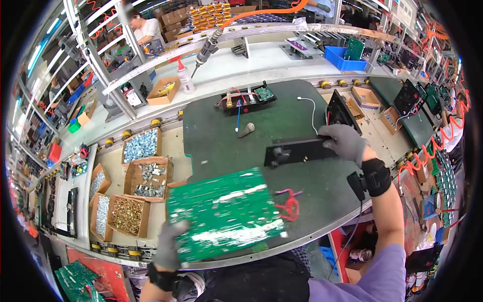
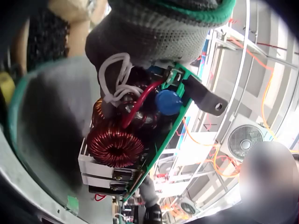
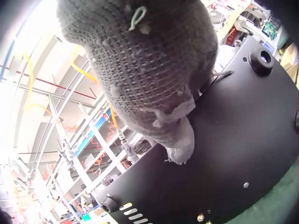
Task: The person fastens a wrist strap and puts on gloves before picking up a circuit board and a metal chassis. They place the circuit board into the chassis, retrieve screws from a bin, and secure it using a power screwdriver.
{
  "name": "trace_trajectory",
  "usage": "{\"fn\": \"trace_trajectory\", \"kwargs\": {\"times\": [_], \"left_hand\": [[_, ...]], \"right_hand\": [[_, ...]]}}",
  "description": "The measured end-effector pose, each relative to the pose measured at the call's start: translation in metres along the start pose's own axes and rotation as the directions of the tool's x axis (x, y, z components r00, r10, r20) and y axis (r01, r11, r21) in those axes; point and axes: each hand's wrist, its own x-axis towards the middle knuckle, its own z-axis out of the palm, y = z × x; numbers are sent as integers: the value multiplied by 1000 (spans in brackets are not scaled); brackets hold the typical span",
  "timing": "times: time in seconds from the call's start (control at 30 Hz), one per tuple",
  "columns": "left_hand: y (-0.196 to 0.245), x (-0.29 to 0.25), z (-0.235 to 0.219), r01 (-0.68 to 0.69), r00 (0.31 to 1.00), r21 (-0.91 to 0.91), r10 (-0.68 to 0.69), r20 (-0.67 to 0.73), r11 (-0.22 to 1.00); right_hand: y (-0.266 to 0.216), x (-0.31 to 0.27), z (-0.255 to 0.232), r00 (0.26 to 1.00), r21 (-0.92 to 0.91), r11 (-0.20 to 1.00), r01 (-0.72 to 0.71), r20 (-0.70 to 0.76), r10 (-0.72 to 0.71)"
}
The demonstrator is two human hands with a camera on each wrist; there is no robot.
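My gloved left hand (image 1: 171,244) grips a large green circuit board (image 1: 226,211) by its left edge, near the front of the dark green work surface (image 1: 221,151). The board is blurred, with a red wire (image 1: 290,206) at its right side. On the board's other face, the left wrist view shows copper-wound coils (image 2: 116,145), a blue disc-shaped part (image 2: 168,102) and a loop of white wire (image 2: 114,77). My gloved right hand (image 1: 347,143) holds a black panel (image 1: 297,152) at its right end. Round black feet (image 3: 261,60) and slots show on the panel's face.
A black part with wires (image 1: 246,103) lies at the back of the work surface, near a small grey-brown object (image 1: 246,130). Cardboard boxes of metal pieces (image 1: 128,215) stand to the left. Another black panel (image 1: 342,108) stands at right. An electric screwdriver (image 1: 207,48) hangs beyond.
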Motion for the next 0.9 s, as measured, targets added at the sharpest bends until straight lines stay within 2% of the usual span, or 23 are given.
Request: {"fn": "trace_trajectory", "kwargs": {"times": [0.07,0.1,0.13,0.17,0.2,0.27,0.33,0.4,0.47,0.5,0.53,0.6,0.67,0.73,0.77,0.8,0.87,0.9], "left_hand": [[8,-23,-32,-37,965,-4,35,-260,999],[15,-26,-33,-107,966,-38,95,-240,994],[26,-27,-26,-175,963,-75,154,-222,982],[34,-26,-21,-189,964,-83,169,-205,978],[38,-22,-30,-164,977,-68,153,-150,984],[47,-8,-24,-171,970,43,176,-166,984],[48,20,-6,-162,976,60,169,-137,985],[36,53,22,-290,955,-82,282,-95,953],[30,72,53,-250,968,-153,249,-26,956],[21,85,54,-159,981,-212,178,72,964],[15,94,64,-147,982,-213,168,81,966],[0,107,92,-143,973,-221,178,149,965],[-11,114,102,-89,976,-241,133,172,966],[-19,116,106,8,989,-177,19,148,984],[-25,118,103,39,988,-202,-8,151,978],[-33,122,96,41,991,-160,-20,134,986],[-39,120,117,-65,997,-53,63,-38,996],[-38,118,125,-57,997,-67,52,-65,996]], "right_hand": [[3,-16,-4,994,-21,997,70,81,-68],[-4,-24,-9,994,-18,998,68,86,-66],[-14,-32,-15,980,-15,992,122,159,-118],[-24,-40,-20,958,-7,985,175,232,-168],[-35,-45,-21,956,0,985,173,241,-167],[-59,-52,-20,925,-65,965,256,306,-225],[-77,-55,-16,932,-125,964,234,312,-186],[-85,-56,-12,965,-119,964,236,141,-219],[-86,-57,-11,971,-86,970,227,101,-219],[-91,-58,-12,983,-124,975,182,4,-183],[-93,-62,-14,985,-160,978,131,-93,-147],[-90,-74,-18,985,-158,983,89,-134,-110],[-83,-91,-19,982,-151,988,38,-178,-65],[-72,-117,-19,971,-66,994,-91,-227,74],[-66,-129,-19,961,-77,988,-134,-253,111],[-59,-142,-17,957,-96,980,-177,-250,148],[-40,-174,-11,918,-15,951,-309,-266,294],[-29,-190,-10,896,-71,921,-383,-272,352]]}}
